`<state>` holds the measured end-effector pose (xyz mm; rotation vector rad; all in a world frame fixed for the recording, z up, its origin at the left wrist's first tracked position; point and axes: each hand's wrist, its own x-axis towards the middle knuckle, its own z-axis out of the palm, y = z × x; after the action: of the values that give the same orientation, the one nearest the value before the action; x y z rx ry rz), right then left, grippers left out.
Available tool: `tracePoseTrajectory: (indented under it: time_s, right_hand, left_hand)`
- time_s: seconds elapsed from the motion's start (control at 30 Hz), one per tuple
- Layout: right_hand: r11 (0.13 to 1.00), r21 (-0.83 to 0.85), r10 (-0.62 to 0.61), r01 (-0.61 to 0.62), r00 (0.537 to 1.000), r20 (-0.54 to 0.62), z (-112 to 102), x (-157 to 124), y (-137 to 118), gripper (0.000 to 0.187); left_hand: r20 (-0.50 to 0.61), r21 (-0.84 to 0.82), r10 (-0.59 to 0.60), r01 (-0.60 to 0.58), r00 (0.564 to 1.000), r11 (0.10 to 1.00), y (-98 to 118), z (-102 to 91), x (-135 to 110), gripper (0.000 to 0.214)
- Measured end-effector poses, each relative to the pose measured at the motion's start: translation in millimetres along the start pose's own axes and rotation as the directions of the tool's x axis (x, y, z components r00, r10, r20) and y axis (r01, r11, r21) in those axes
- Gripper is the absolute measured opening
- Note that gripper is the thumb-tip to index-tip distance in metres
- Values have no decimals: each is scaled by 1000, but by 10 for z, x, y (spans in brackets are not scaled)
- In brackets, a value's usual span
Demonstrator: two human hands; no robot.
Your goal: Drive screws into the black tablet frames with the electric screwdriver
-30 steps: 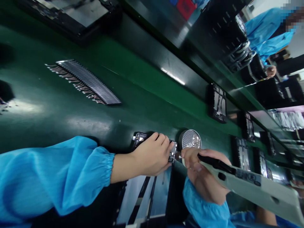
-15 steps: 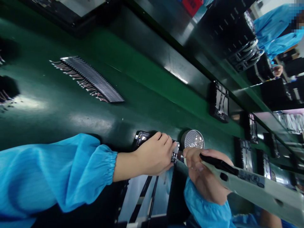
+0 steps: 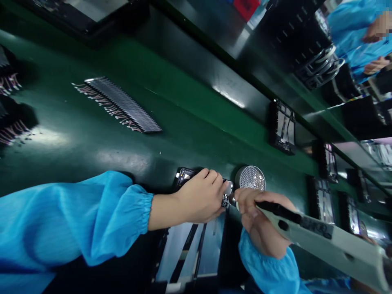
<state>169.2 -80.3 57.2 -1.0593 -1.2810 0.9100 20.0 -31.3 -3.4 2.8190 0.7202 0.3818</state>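
Observation:
My right hand (image 3: 260,220) is wrapped round the front of a pale electric screwdriver (image 3: 324,241) with a black lever. Its tip meets the upper right corner of an opened electronic device (image 3: 208,245), which has a black frame, a silvery inside and dark strips running along it. Across the top end of that device lies my left hand (image 3: 202,198), fingers bent and gripping its edge beside the screwdriver tip. What sits under the left palm is hidden. Just beyond the tip stands a round metal dish (image 3: 251,177) with a perforated top and small shiny pieces on it.
A slanting row of thin parts with wires (image 3: 122,104) lies on the green table (image 3: 190,134). More wired parts (image 3: 12,118) are at the left edge. Stacked devices (image 3: 284,126) stand along the right, beside a raised shelf (image 3: 226,94). A co-worker's blue sleeve (image 3: 346,24) shows beyond.
The view has shifted slightly. Both hands keep their grip, and the screwdriver tip stays at the device's corner. The co-worker's hands at the upper right have moved.

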Motion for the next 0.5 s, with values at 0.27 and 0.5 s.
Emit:
tracePoseTrajectory:
  time_s: [0.27,0.5]
  right_hand:
    - [999,12,-40,40,999,2,-38,26,63,27]
    - [994,78,-77,78,997,-12,-21,24,175,28]
  left_hand:
    - [6,82,-42,42,999,996,89,-193,-83,53]
    - [-166,8,190,-191,968,982,805,-67,-785,31]
